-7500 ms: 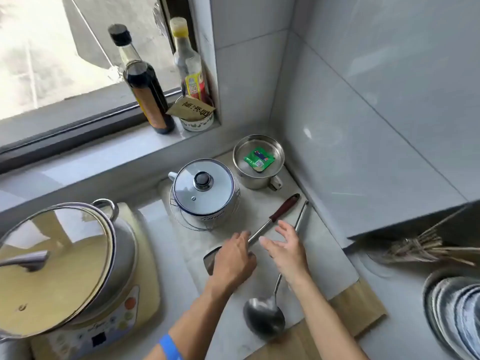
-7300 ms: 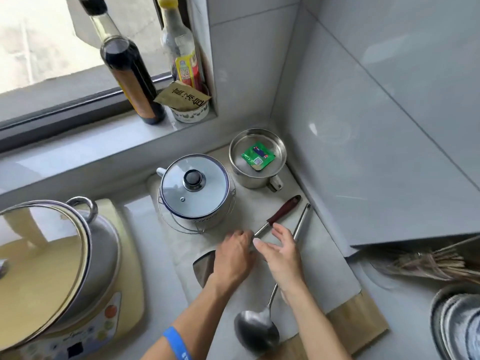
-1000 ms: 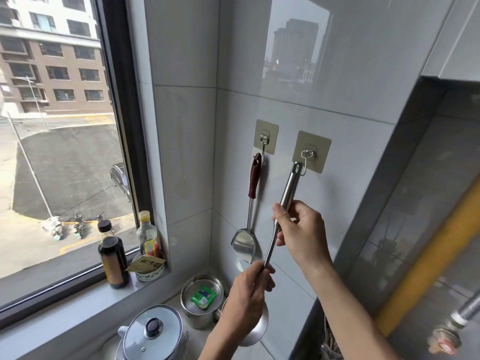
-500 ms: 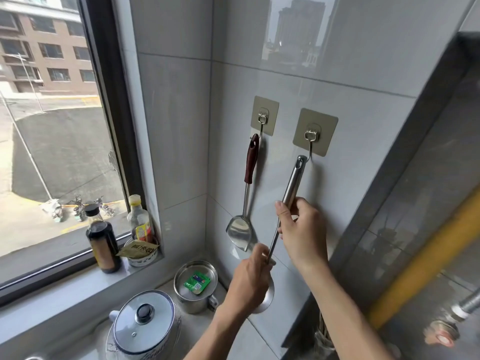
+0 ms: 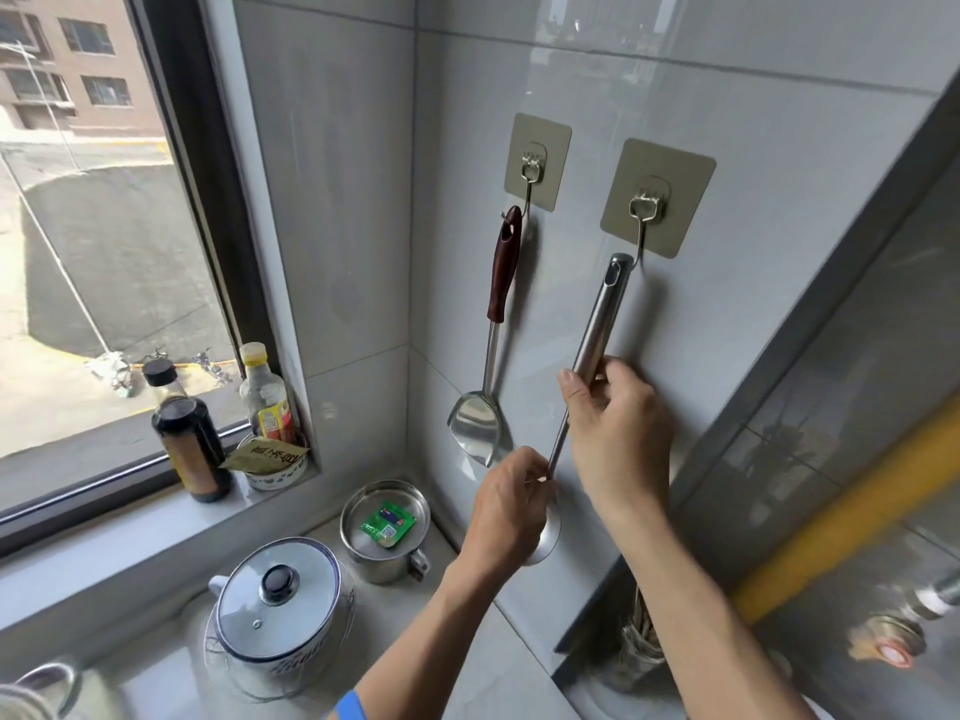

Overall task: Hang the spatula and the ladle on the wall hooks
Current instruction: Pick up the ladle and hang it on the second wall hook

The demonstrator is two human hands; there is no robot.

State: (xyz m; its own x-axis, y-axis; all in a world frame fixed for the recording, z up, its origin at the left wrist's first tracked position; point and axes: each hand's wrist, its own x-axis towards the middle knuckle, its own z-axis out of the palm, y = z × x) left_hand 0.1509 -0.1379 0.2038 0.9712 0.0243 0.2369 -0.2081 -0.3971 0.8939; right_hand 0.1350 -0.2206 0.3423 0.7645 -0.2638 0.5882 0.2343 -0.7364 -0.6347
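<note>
The spatula [image 5: 497,324], with a dark red handle and steel blade, hangs from the left wall hook [image 5: 531,171]. The steel ladle [image 5: 598,324] is held tilted below the right wall hook [image 5: 644,210]; its handle tip with the hole sits right at the hook's lower end, and I cannot tell whether it is threaded on. My right hand [image 5: 618,433] grips the ladle's handle at mid-length. My left hand [image 5: 511,506] holds the thin shaft just above the bowl, which is mostly hidden behind it.
On the counter below stand a steel cup [image 5: 385,532] with a green packet inside and a lidded white pot [image 5: 278,610]. Two bottles [image 5: 189,433] and a small bowl sit on the window sill. A grey cabinet edge and a yellow pipe [image 5: 852,504] run at the right.
Both hands have raised the ladle slightly, bringing its handle tip up to the lower end of the right hook. The spatula hangs unmoved.
</note>
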